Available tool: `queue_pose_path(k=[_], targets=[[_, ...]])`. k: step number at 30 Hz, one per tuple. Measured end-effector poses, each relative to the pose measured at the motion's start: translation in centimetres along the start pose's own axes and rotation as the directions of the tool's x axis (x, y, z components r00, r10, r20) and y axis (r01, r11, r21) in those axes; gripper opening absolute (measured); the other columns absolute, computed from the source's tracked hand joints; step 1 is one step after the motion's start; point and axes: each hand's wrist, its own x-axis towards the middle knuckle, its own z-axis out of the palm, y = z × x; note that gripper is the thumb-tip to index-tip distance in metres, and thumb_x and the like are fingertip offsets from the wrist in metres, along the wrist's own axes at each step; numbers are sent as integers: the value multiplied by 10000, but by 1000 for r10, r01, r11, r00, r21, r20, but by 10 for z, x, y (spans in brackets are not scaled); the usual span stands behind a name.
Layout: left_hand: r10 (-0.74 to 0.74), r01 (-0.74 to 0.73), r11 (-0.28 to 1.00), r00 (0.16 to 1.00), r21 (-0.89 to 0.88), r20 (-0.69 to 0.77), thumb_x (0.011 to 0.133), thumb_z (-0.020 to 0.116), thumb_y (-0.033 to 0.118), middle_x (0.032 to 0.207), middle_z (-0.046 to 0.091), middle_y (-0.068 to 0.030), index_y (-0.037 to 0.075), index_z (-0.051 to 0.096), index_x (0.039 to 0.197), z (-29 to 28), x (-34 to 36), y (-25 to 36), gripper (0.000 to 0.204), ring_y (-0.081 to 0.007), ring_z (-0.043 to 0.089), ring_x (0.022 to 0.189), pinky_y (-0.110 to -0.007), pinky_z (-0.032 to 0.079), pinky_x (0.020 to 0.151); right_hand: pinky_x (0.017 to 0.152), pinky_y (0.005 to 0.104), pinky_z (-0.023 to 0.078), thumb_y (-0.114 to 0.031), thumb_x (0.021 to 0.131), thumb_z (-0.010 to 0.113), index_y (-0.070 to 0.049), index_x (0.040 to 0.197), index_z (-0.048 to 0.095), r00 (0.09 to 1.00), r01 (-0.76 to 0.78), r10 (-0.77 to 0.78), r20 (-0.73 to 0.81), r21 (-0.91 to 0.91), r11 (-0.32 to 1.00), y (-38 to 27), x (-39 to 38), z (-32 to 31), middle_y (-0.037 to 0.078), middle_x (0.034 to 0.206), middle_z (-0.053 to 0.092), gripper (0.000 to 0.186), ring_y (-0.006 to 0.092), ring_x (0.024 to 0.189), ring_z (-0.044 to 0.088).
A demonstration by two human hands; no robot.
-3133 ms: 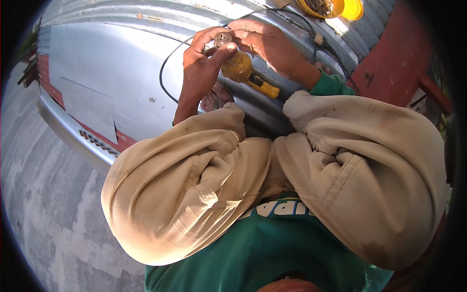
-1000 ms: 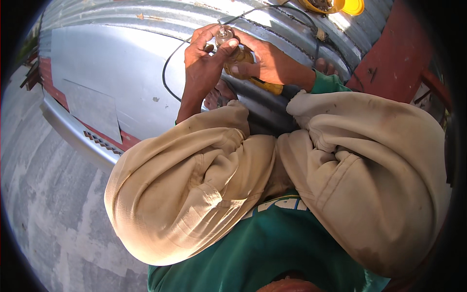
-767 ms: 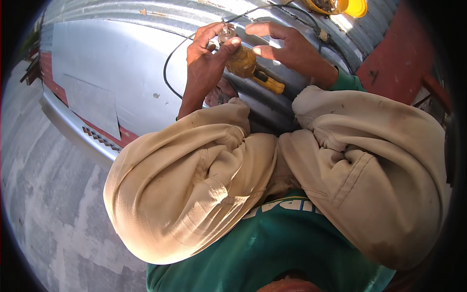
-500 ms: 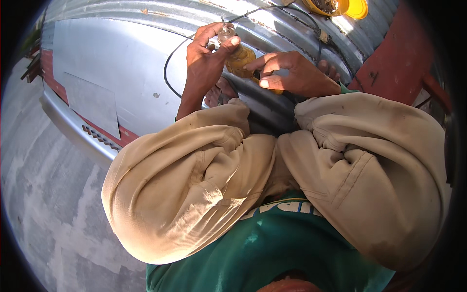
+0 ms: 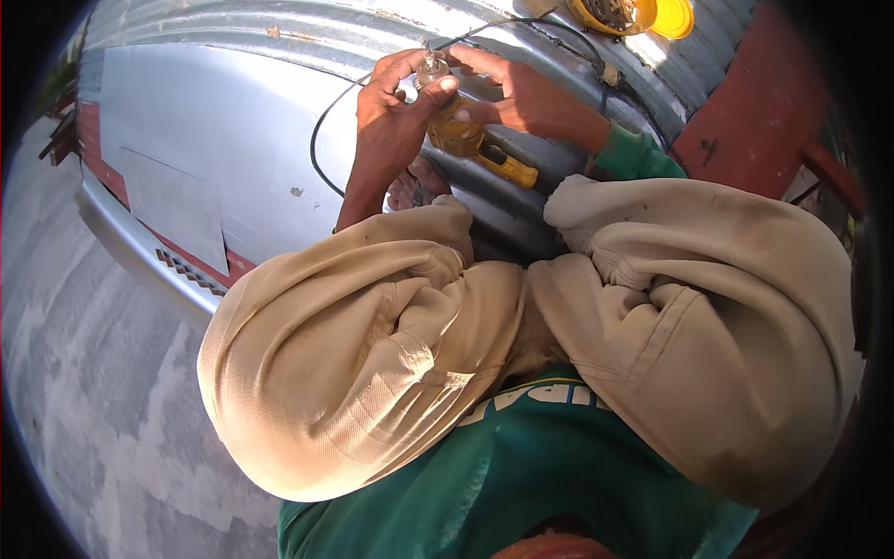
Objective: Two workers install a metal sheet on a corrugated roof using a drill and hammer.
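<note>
A yellow power drill (image 5: pixel 454 136) lies tilted between my hands, its metal tip pointing away from me and its yellow handle (image 5: pixel 510 170) toward my right knee. My left hand (image 5: pixel 391 107) is closed around the drill's pale front end, the thumb pressed over it. From the right, my right hand (image 5: pixel 526 93) reaches across the drill, thumb on the yellow body and fingertips at the front end. Between this thumb and the fingers a gap shows. The undersides of the fingers are hidden.
A black cord (image 5: pixel 321 140) loops around the work spot. Beyond it lie corrugated metal sheeting (image 5: pixel 326 56) and a yellow container (image 5: pixel 619 17) of small pieces. A flat metal sheet (image 5: pixel 251 121) is on the left, a red surface (image 5: pixel 745 112) on the right. My foot (image 5: pixel 414 182) is below the drill.
My right hand has moved up and forward, from beside the drill's handle to its front end, uncovering the handle. My left hand keeps its hold.
</note>
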Motion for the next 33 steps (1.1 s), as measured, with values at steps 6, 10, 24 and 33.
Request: queue_pose_path(k=[6,10,24,33], targets=[[3,-3,1000,1000,-14,19,841,803,148,1330,557,-72,19,706,1161,-4,-4,10,358,-181,614,1069,-322,513,912,868,339,492,-222,803,807,-36,1079,658,904,-236,107,415,272,933,4,46,14,48,984,681,365,163,936,619],[18,-18,1000,1000,8,-10,853,784,105,1310,583,-71,13,701,1173,-5,-4,5,343,-167,619,1048,-305,517,903,770,369,515,-255,782,758,-48,994,656,959,-160,184,215,-127,979,-16,52,29,100,919,693,313,224,833,641],[23,-22,1000,996,-14,84,845,774,75,1339,606,-98,11,694,1183,-12,-7,11,352,-176,576,1168,-320,461,995,691,421,491,-304,808,681,-55,973,624,994,10,-19,107,80,997,-11,45,40,165,846,666,305,340,747,616],[243,-227,932,970,284,-20,848,774,102,1261,642,-151,-32,677,1180,12,-7,8,371,-275,530,1274,-395,412,1067,710,490,487,-250,833,623,-71,1046,627,935,8,-127,-330,-340,941,-9,24,63,148,949,677,278,350,843,652]])
